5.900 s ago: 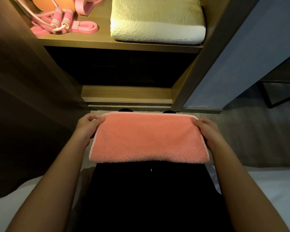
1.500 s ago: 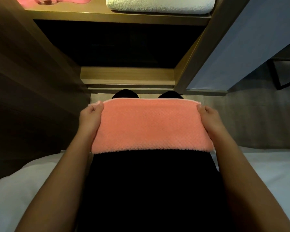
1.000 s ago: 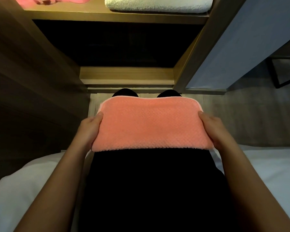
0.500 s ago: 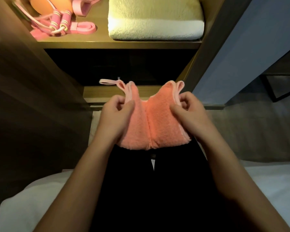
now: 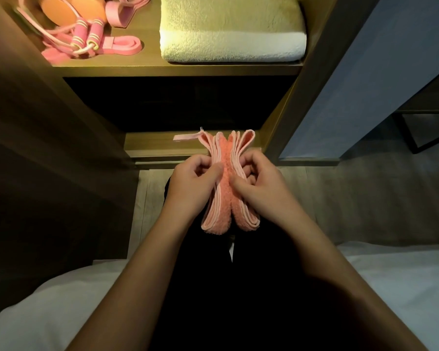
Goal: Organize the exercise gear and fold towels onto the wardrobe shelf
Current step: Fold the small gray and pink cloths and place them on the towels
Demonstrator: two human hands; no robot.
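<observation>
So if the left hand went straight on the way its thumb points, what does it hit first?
The left hand pinches the folded salmon-pink terry towel, so that first; directly beyond it, the right hand.

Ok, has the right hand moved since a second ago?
Yes: the right hand came left, from beyond the wardrobe post to under it, folding the pink towel.

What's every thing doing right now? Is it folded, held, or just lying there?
Coral-pink fluffy towel: folded double, held upright between both hands.
Left hand: gripping the towel's left half.
Right hand: gripping its right half.
Cream plush towel: folded flat on the wooden shelf.
Pink skipping rope: bundled on the shelf.
</observation>
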